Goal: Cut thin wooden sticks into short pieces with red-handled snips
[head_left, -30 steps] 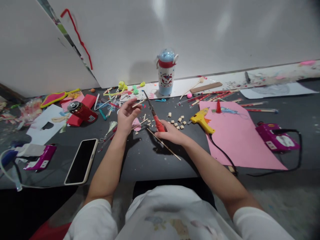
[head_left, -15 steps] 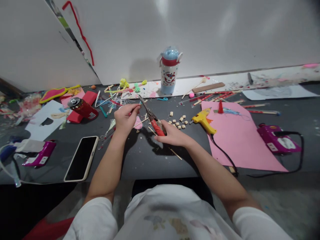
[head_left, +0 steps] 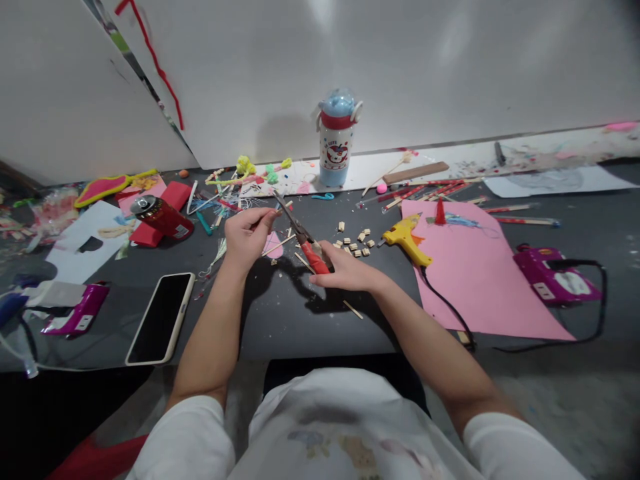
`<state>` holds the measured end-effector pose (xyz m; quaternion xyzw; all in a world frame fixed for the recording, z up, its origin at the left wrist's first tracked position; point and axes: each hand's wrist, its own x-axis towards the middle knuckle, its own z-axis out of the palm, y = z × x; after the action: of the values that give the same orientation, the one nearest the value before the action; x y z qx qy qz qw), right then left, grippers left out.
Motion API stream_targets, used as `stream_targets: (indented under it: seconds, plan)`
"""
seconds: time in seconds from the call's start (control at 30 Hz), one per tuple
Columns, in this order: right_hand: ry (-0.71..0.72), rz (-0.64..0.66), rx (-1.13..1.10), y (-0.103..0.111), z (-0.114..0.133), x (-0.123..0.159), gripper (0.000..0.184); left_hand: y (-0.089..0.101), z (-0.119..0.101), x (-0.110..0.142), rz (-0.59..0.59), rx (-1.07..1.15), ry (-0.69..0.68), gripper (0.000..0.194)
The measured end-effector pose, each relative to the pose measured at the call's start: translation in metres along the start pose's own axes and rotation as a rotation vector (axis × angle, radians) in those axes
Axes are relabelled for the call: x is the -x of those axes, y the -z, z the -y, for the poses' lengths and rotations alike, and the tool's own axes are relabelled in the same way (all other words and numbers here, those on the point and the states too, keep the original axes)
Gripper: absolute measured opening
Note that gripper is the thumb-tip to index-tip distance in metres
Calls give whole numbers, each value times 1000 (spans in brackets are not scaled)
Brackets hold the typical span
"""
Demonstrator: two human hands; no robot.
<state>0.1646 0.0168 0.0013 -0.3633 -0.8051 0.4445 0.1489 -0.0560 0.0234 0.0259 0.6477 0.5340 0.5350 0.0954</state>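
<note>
- Near the table's front edge lies a black-screened phone in a pale case (head_left: 161, 319), to the left of the person's left forearm.
- A short, thin, pale wooden stick (head_left: 353, 309) lies on the dark grey tabletop (head_left: 295, 327), just in front of the right wrist.
- To the right, a large sheet of pink paper (head_left: 480, 287) spreads flat, a purple plastic power strip (head_left: 556, 277) beside its right edge.
- The right hand (head_left: 346, 268) has its fingers wrapped around the handles of red-handled metal pliers (head_left: 303, 235), which point forward and left, raised above the tabletop.
- The left hand (head_left: 244, 237) has thumb and forefinger pinched together close to the pliers' jaws; what sits between them is too small to tell.
- Beyond the right hand lies a loose cluster of small, blocky, pale wooden pieces (head_left: 356, 251).
- A yellow plastic glue gun (head_left: 407, 240) rests partly on the pink sheet, nozzle toward the cluster.
- Well to the left, a red metal drink can (head_left: 167, 219) leans in view beside red folded material (head_left: 176, 197).
- Farthest back, a white bottle with a blue lid and red collar (head_left: 337, 143) stands upright before a white wall panel (head_left: 425, 73).
</note>
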Motion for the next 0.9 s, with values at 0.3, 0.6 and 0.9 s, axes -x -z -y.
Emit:
stream_targets:
  seconds: [0.3, 0.6, 0.9]
  plan:
    - [-24, 52, -1, 3, 2, 1, 42, 7, 1, -4, 77, 43, 70, 22]
    - [39, 78, -95, 3, -3, 0, 35, 9, 4, -7, 136, 70, 137, 20]
    - [17, 56, -99, 0, -4, 0, 38, 8, 7, -7, 129, 60, 120, 21]
